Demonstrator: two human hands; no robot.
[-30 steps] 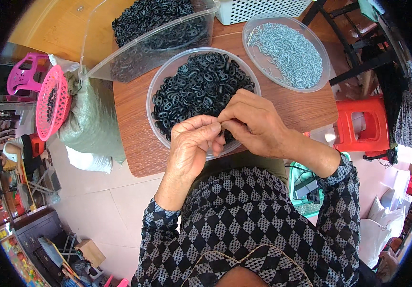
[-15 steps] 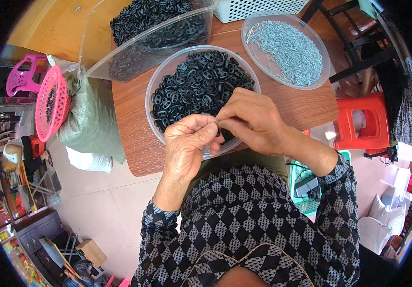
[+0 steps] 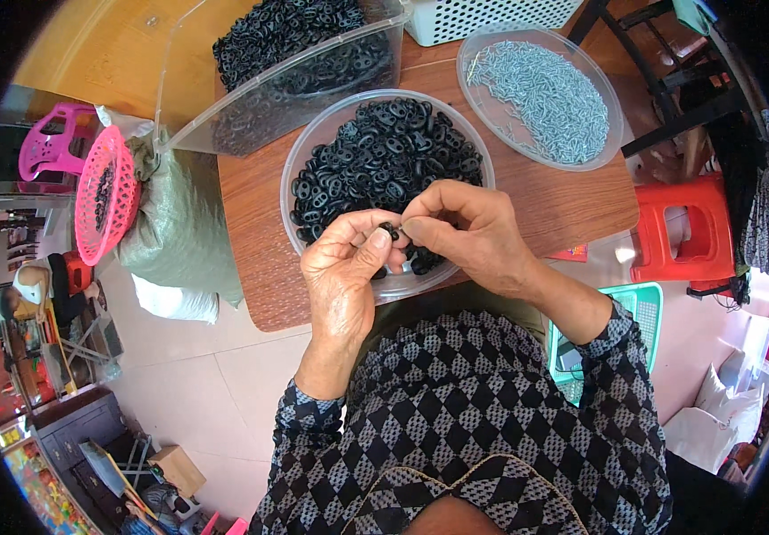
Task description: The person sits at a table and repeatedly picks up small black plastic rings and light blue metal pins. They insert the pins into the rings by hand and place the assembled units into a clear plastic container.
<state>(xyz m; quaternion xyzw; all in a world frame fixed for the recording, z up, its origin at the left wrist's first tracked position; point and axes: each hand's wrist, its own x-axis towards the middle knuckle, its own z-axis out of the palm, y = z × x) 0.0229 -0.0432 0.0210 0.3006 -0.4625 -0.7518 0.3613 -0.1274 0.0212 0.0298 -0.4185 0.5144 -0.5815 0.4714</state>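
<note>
Above the near rim of a round clear tub [image 3: 288, 198], my two hands meet at the fingertips. My left hand [image 3: 342, 259] pinches a small black plastic piece [image 3: 390, 231] with two holes. My right hand [image 3: 469, 230] is closed, thumb against forefinger, right beside that piece; whatever sits in its pinch is too small to name. Many similar black pieces [image 3: 384, 152] fill the tub beneath. At the far right, a shallow clear oval dish [image 3: 614, 143] holds a heap of silver screws [image 3: 541, 102].
A large clear bin [image 3: 251, 98] of black pieces tilts at the far left of the brown table [image 3: 255, 267]. Behind stands a white perforated basket [image 3: 483, 18]. Left are a pink basket [image 3: 117, 218] and green sack [image 3: 179, 223]; right are a red stool [image 3: 688, 227] and green basket [image 3: 639, 308].
The black piece in my left fingers has turned into plainer view. My right fingers have shifted slightly and stay at it. The whole view has moved a little.
</note>
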